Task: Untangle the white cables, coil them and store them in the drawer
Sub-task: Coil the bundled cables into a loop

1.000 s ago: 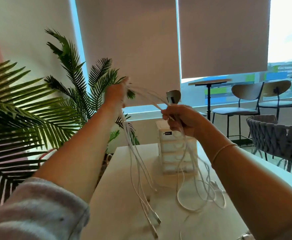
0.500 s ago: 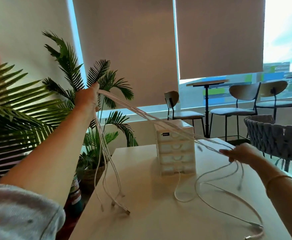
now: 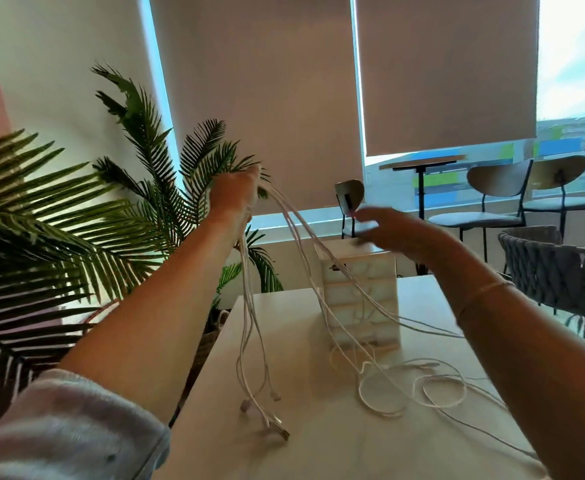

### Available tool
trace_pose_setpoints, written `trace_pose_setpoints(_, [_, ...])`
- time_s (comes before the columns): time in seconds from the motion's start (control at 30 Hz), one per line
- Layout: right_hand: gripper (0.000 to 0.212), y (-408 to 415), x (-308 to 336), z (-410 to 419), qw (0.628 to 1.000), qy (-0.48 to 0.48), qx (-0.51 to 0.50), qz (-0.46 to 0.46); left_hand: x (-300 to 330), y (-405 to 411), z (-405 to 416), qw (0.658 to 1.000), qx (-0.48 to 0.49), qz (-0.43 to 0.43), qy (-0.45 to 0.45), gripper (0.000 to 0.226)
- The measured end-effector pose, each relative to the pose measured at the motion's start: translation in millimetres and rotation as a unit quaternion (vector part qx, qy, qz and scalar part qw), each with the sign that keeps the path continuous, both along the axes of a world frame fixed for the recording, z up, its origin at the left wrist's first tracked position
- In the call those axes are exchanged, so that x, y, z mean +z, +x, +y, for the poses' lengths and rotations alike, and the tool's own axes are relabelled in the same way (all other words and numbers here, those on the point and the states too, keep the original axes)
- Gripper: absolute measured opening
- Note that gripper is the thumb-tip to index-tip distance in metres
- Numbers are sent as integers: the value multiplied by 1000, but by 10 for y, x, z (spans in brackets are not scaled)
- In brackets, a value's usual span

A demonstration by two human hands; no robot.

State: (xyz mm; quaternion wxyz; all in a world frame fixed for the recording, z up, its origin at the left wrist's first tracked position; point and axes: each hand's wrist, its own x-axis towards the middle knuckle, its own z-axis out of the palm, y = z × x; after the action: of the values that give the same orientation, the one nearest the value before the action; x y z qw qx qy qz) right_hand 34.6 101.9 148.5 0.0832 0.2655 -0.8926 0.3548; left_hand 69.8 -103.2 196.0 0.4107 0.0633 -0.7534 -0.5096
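**Cables lifted in one hand, drawers shut**

Head view, the only one I have. My left hand is raised high in front of the palm plant, fingers curled round a bunch of white cables. From that grip the cables split two ways: several strands hang straight down, their plug ends dangling just above or onto the near edge of the white table, while the others slope down to the right, passing in front of the drawer unit and ending in loose loops lying on the tabletop to the unit's right and front.

My right hand is up at about the height of the unit's top, blurred, fingers stretched out to the left and relaxed. I cannot see it holding any strand; whether a cable brushes it I cannot tell.

The drawer unit is a small pale stack of drawers standing upright toward the far side of the table. All the fronts I can see sit flush and closed. Its walls look translucent, but the contents are not legible from here, so I cannot say what is inside.

Behind the table are chairs along the window and a woven dark chair at the right.
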Motion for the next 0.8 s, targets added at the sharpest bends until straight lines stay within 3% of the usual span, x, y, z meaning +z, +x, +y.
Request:
trace_pose_setpoints(0.03, [49,136,113,-176,982,-167,85,-33,-9,20,52,1000,-8,-7,-3,38])
trace_pose_setpoints(0.07, [48,253,220,-332,949,-272,145,-59,-22,7,84,1000,-9,-8,-26,35])
trace_pose_setpoints(0.13, [43,379,303,-628,924,-341,163,-60,-20,5,138,998,-8,8,-62,25])
trace_pose_setpoints(0.27, [18,353,176,-798,895,-411,140,-103,-48,52,161,996,-3,-28,-88,42])
trace_pose_setpoints(0.37, [8,278,52,-711,882,-424,134,-157,-84,55,140,998,-31,-27,-42,45])
trace_pose_setpoints(0.53, [14,145,-93,-540,896,-386,135,-174,-135,44,151,998,-27,-21,-53,42])
trace_pose_setpoints(0.63, [23,58,-237,-411,923,-326,113,-169,-135,34,109,999,-28,-21,-30,40])
trace_pose_setpoints(0.8, [21,-112,-593,-67,914,-349,100,-182,-87,64,-31,999,-27,-13,-16,39])
